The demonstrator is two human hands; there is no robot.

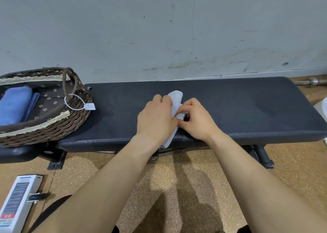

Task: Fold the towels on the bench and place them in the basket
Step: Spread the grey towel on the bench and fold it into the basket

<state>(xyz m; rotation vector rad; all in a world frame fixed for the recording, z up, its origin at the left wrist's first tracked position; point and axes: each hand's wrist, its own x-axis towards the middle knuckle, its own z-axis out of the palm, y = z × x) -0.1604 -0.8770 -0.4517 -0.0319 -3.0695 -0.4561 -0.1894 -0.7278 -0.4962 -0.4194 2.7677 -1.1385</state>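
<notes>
Gripped white towel [175, 98] mid-worktop [247, 108] with left hand [155, 116]; pinched its fold with right hand [199, 120]. Noted basket [53, 131] at 9 o'clock, blue towel [15, 105] inside.

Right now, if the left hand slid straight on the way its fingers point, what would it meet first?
The left hand holds the white towel. Straight ahead of its fingers lies only bare bench, then probably the wall; depth is hard to judge.

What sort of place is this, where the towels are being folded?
Probably a gym: the white towel lies on a padded black workout bench, a metal bar, likely a barbell, lies by the wall, and the floor is speckled matting.
</notes>
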